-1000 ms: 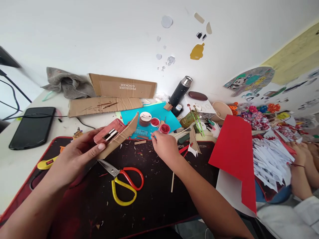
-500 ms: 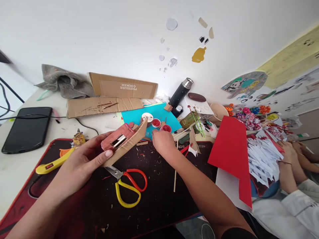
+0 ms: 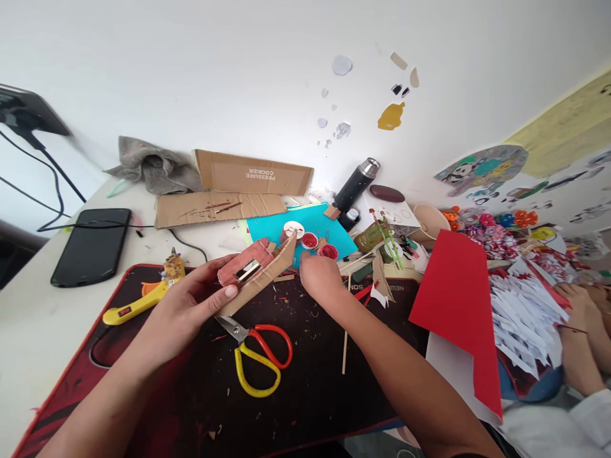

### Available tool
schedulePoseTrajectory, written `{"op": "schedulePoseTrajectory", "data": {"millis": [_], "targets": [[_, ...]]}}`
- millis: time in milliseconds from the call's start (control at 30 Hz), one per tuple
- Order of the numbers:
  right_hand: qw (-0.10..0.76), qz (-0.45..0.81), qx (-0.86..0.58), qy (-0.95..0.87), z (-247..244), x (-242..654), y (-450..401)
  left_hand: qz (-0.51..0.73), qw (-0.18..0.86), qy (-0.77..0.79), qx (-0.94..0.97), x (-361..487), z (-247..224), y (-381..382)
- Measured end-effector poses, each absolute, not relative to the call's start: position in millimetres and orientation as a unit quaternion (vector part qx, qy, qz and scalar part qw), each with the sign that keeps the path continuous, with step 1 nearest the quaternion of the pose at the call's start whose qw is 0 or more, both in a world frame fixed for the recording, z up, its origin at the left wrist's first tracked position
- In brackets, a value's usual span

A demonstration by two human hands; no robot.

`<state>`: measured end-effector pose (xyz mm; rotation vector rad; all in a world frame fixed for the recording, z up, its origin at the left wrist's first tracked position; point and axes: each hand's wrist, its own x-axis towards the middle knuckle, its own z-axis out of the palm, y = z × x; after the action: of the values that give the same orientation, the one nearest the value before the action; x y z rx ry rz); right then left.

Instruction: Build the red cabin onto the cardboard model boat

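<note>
My left hand [image 3: 191, 318] grips a cardboard model made of a red-painted box [image 3: 245, 262] with a dark opening and pale sticks inside, joined to a bare cardboard strip [image 3: 262, 285] tilted up to the right. My right hand [image 3: 319, 277] is closed low over the blue sheet [image 3: 267, 219], beside the red paint pots [image 3: 310, 240]. Its fingertips are hidden, so what they hold does not show. A white-topped pot [image 3: 293, 230] sits just behind the strip. Scissors [image 3: 258, 356] with red and yellow handles lie below the model on the dark mat [image 3: 305, 401].
A yellow glue gun [image 3: 143, 306] and a phone [image 3: 91, 247] lie left. Cardboard pieces [image 3: 252, 173], a grey cloth [image 3: 153, 166] and a black flask [image 3: 357, 184] line the wall. Red paper [image 3: 451, 292] and white paper strips [image 3: 522, 318] lie right, near another person's hand [image 3: 577, 318].
The view has turned slightly left, so everything appears shifted right and a wall socket shows. My left hand keeps its hold on the cardboard model; my right hand stays by the paint pots.
</note>
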<state>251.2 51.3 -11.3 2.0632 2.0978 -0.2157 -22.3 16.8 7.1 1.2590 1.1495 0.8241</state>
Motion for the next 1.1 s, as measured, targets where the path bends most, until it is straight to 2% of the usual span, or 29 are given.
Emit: {"op": "schedulePoseTrajectory", "data": {"millis": [267,300,400,467,533,733,1100], "targets": [[-0.042,-0.158,0.701,0.694,-7.2,259.4,28.7,0.349,0.497,0.541,0.582,-18.2,3.6,17.9],[-0.078,-0.193,0.699,0.684,-7.5,259.9,22.7,0.347,0.485,0.549,0.586,-16.5,3.1,17.4],[-0.284,-0.394,0.665,0.567,-7.6,258.5,3.7,0.338,0.467,0.561,0.593,-9.4,1.7,15.1],[-0.356,-0.463,0.629,0.513,-4.9,254.7,-7.2,0.329,0.460,0.565,0.602,-3.5,0.8,13.6],[-0.395,-0.479,0.605,0.499,0.1,249.1,-15.0,0.317,0.447,0.571,0.611,2.5,-0.4,12.6],[-0.466,-0.359,0.576,0.568,11.7,233.6,-21.7,0.306,0.408,0.561,0.652,19.5,-6.0,9.5],[-0.448,-0.257,0.599,0.612,2.0,233.2,-27.3,0.311,0.357,0.560,0.679,33.9,-7.8,1.1]]}}
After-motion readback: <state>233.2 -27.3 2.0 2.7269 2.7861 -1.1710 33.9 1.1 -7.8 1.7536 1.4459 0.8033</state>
